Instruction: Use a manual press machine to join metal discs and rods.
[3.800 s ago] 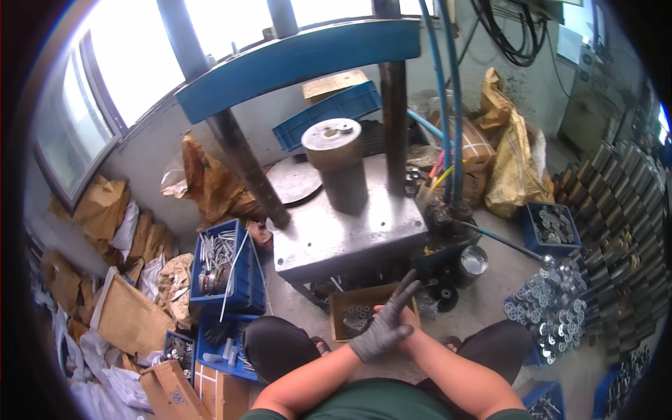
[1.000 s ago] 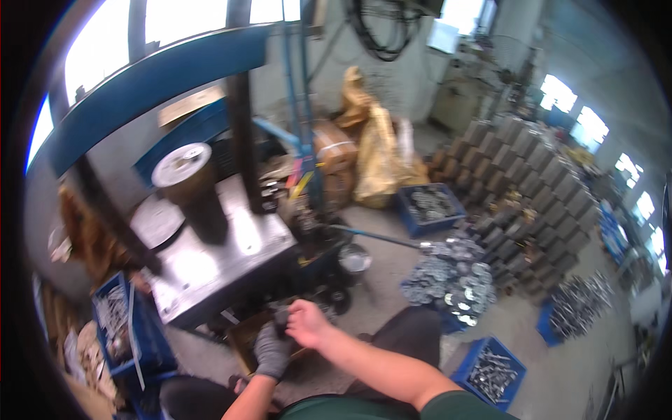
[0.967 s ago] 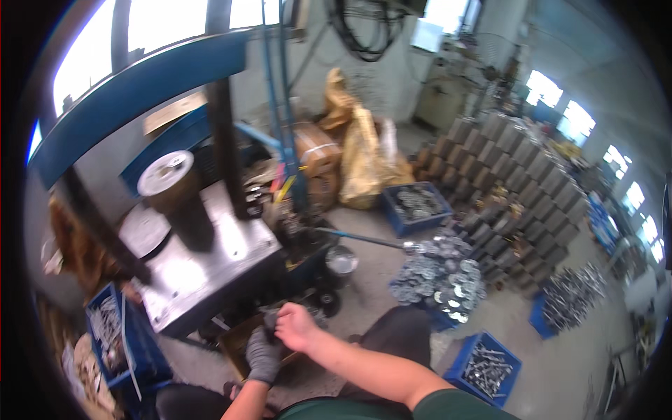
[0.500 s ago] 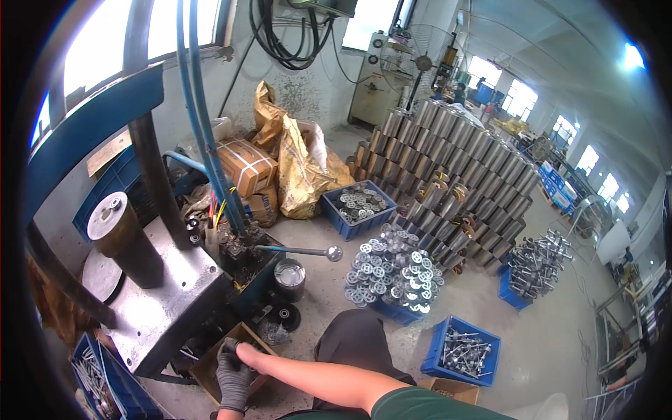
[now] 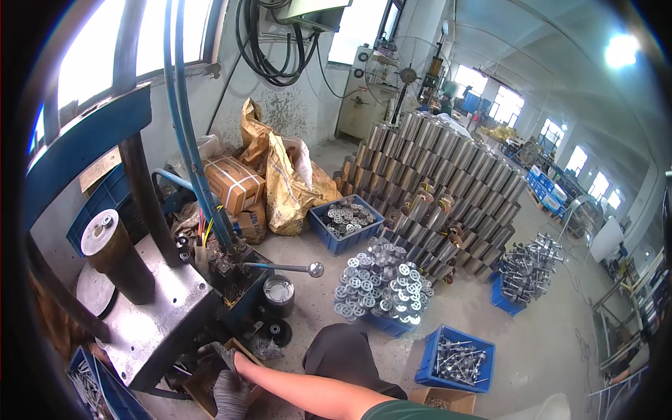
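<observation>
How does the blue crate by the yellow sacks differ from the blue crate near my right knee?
The crate by the sacks holds round, disc-like metal parts; the crate near the knee holds long rod-like metal parts. The first sits farther off, against the stack of metal cylinders; the second stands alone on bare floor. The first looks fuller. Both are blue plastic, open-topped and on the concrete floor.

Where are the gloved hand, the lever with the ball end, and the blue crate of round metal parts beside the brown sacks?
gloved hand (image 5: 225, 383): head view, on the back of the grey glove.
lever (image 5: 316, 269): head view, on its ball end.
blue crate (image 5: 348, 242): head view, on its front wall.
</observation>
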Demonstrator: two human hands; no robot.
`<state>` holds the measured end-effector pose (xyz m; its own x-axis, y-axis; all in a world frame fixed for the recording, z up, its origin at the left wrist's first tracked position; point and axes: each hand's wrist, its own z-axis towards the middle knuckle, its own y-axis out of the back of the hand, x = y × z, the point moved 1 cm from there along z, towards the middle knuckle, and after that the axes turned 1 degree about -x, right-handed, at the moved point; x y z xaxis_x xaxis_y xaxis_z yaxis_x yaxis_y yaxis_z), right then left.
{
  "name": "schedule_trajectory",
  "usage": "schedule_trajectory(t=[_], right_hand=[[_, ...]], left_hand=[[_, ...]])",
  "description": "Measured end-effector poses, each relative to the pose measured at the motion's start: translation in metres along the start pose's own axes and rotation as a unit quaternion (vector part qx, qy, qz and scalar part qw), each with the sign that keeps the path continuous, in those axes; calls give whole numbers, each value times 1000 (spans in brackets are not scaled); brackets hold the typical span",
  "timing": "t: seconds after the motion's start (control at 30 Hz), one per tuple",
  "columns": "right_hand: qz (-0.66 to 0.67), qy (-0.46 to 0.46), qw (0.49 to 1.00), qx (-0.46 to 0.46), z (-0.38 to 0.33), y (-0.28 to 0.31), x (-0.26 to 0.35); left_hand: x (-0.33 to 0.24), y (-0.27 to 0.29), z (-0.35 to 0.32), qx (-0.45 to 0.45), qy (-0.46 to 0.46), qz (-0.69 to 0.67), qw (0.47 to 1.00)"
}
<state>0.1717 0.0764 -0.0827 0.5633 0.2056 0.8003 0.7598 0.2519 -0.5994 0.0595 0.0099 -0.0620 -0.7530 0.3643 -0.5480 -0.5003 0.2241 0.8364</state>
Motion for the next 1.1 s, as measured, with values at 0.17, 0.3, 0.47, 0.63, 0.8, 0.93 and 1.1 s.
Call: schedule_trajectory(t=[0.17,0.3,0.47,0.63,0.8,0.93,1.1], right_hand=[[-299,-103,942,-111,5,-6,-21],[-608,-87,782,-104,4,35,-33],[-229,-159,946,-167,5,39,-56],[-152,-259,952,-63,13,53,-51],[-339,-96,919,-179,10,24,-80],[-926,-93,350,110,2,46,-79],[-721,-115,680,62,-9,-9,-95]], left_hand=[[2,-6,-14,-91,4,-141,986],[-44,8,-31,5,31,-436,900],[-41,4,-32,91,9,-215,972],[-56,10,-26,70,65,-364,927],[-16,-6,-38,95,8,-240,966],[-45,12,-16,106,-31,-215,970],[29,39,-29,-114,26,16,993]])
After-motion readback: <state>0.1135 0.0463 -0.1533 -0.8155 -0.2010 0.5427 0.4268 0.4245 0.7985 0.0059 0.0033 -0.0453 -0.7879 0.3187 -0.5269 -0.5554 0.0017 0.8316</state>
